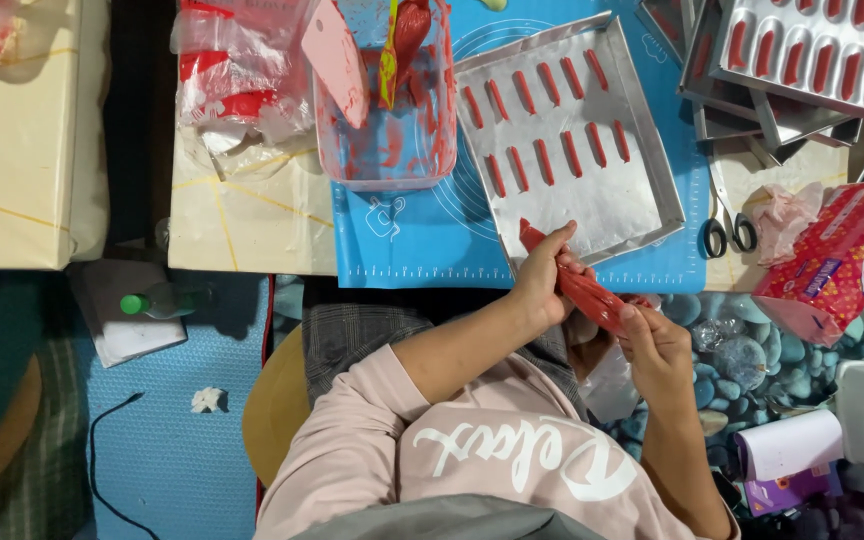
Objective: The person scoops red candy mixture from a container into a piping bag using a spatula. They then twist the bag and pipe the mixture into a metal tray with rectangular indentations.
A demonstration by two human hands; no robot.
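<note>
While the left hand (544, 283) grips the red piping bag (580, 284) near its tip, the right hand (658, 347) clenches its back end — just below the foil-lined tray (642, 205) on the table (252, 225).

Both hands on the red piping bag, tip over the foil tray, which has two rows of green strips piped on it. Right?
Not quite: the strips are red, not green, as the head view shows. The rest holds: left hand and right hand both grip the piping bag, its tip over the tray, two rows piped.
</note>
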